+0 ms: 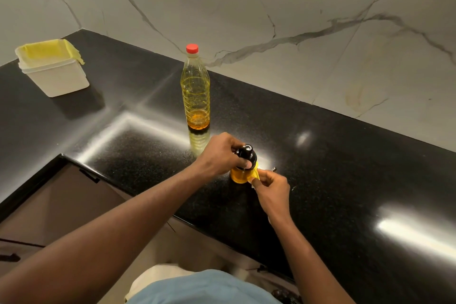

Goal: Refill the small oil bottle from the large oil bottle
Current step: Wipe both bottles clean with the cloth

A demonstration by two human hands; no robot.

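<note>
apparently the task is near one of its two ends: the small oil bottle (239,176) stands on the dark surface (345,168) close to the person, with yellow oil visible in its body. the left hand (219,153) curls its fingers round the black top (246,153), and the right hand (271,187) pinches a yellow cloth (255,173) against the bottle's side. the large oil bottle (196,96) stands behind it, upright, partly full, with its red cap (192,48) on. whether the pouring is finished or not yet begun, i cannot tell.
</note>
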